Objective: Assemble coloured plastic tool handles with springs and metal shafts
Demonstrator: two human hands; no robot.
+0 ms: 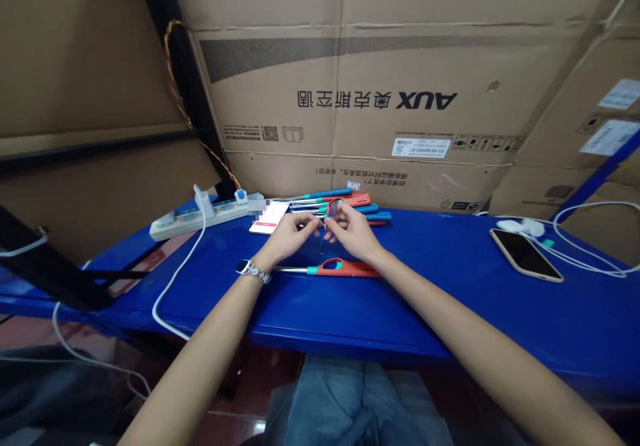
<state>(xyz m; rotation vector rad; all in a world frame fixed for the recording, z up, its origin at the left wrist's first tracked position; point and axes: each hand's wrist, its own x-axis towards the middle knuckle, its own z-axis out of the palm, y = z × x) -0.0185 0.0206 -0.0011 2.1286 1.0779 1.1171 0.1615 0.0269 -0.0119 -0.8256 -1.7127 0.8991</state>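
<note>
My right hand [353, 229] is closed around a small tool with a reddish, see-through handle [333, 207]; a thin shaft points down below the fingers. The tool's exact kind is too small to tell. Touching or nearly touching it, my left hand [295, 233] has thumb and forefinger pinched at the same spot, and what they hold is hidden. Just below the hands lies a red long-reach lighter [345, 268] with a green collar and a metal barrel pointing left. Behind the hands, several more red and blue long-reach lighters [357, 199] lie in a pile.
Left of the pile lies a white phone or card [270, 218]. A white power strip [213, 216] with plugs and a cable sits at the left. On the right are a dark-screened phone [526, 254] and white cables [595, 259]. A cardboard wall [375, 59] backs the blue table [440, 299].
</note>
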